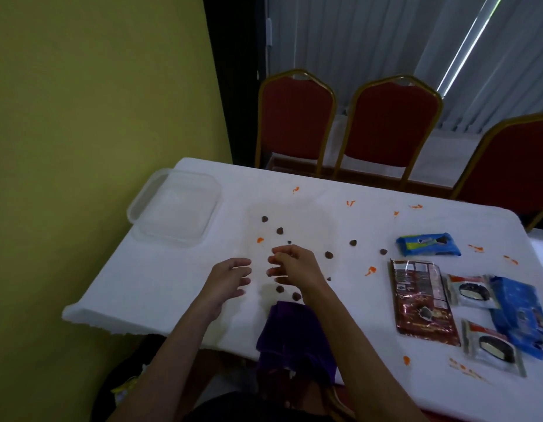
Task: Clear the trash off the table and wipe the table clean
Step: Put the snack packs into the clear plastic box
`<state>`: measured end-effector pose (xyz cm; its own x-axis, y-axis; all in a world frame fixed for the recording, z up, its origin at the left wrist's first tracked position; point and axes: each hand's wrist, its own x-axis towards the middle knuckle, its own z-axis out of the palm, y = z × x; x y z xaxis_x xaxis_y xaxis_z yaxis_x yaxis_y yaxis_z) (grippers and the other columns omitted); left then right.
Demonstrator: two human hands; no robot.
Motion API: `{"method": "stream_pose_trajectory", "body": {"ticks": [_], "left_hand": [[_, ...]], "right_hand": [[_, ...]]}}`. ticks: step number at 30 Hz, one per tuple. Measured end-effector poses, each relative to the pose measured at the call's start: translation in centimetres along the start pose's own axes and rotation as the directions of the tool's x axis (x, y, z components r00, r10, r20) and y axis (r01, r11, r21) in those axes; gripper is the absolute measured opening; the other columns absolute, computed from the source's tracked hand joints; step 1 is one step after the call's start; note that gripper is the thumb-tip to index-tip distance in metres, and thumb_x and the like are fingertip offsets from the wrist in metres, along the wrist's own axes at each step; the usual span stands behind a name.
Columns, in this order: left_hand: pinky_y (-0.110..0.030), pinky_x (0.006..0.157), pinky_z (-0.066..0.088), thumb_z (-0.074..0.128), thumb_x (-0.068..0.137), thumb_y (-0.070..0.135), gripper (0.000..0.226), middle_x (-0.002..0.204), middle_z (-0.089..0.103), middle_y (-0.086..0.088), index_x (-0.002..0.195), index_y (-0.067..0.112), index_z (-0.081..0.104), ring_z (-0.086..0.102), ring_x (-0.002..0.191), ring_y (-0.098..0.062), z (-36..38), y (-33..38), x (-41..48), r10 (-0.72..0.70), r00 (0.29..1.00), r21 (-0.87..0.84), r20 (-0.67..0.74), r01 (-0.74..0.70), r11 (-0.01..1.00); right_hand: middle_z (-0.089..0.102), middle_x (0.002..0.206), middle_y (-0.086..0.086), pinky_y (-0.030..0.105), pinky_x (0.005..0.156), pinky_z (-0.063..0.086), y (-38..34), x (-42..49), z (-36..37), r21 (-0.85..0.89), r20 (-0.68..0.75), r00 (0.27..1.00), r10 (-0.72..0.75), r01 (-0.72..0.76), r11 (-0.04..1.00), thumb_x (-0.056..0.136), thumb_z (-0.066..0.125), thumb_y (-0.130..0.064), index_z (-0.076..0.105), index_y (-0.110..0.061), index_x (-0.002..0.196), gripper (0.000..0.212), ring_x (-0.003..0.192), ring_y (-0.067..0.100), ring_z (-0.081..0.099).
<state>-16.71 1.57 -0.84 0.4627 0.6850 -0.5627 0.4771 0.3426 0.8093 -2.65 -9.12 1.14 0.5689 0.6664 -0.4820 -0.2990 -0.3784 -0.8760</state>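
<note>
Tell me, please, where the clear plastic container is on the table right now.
In the head view, the clear plastic container sits at the table's far-left corner beside the yellow wall, beyond and left of the left hand.

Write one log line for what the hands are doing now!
left hand: open, palm up, over table | right hand: fingers pinched, contents unclear | brown bits: scattered | purple cloth: near edge, unused

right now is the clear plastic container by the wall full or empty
Empty. The clear plastic container sits open with no lid, and only its bare bottom shows through; the brown crumbs lie outside it on the white tablecloth.
</note>
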Motion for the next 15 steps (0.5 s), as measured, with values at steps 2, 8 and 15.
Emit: {"method": "stream_pose_trajectory", "body": {"ticks": [2,8,15], "left_hand": [[-0.038,0.089,0.058,0.062,0.095,0.019,0.021,0.114,0.07,-0.006,0.114,0.023,0.069,0.069,0.103,-0.023,-1.2,0.4,1.2,-0.011,1.0,-0.006,-0.017,0.01,1.0],[-0.037,0.081,0.054,0.064,0.093,0.018,0.02,0.111,0.072,-0.012,0.112,0.021,0.069,0.07,0.098,-0.026,-5.5,1.7,4.7,-0.069,0.993,-0.058,-0.096,0.064,0.996],[-0.039,0.07,0.059,0.062,0.096,0.04,0.073,0.13,0.055,-0.014,0.15,0.005,0.029,0.067,0.103,-0.032,-10.0,2.2,10.9,-0.203,0.916,-0.217,-0.346,0.132,0.967]], "right_hand": [[0.074,0.101,0.003,0.037,0.083,0.062,-0.4,1.3,1.3,-0.005,0.027,1.0,0.008,-0.008,1.0,0.1,0.056,-0.018,0.067,-0.017,0.113,0.017,0.086,0.021,0.075],[0.074,0.102,0.002,0.032,0.08,0.062,-1.8,5.4,5.1,-0.01,0.082,0.996,0.041,-0.04,0.999,0.101,0.055,-0.017,0.067,-0.018,0.112,0.017,0.087,0.019,0.075],[0.074,0.103,0.006,0.037,0.083,0.061,-2.9,8.9,8.4,-0.005,0.099,0.991,0.091,-0.091,0.996,0.1,0.054,-0.015,0.068,-0.016,0.111,0.018,0.089,0.024,0.075]]}}
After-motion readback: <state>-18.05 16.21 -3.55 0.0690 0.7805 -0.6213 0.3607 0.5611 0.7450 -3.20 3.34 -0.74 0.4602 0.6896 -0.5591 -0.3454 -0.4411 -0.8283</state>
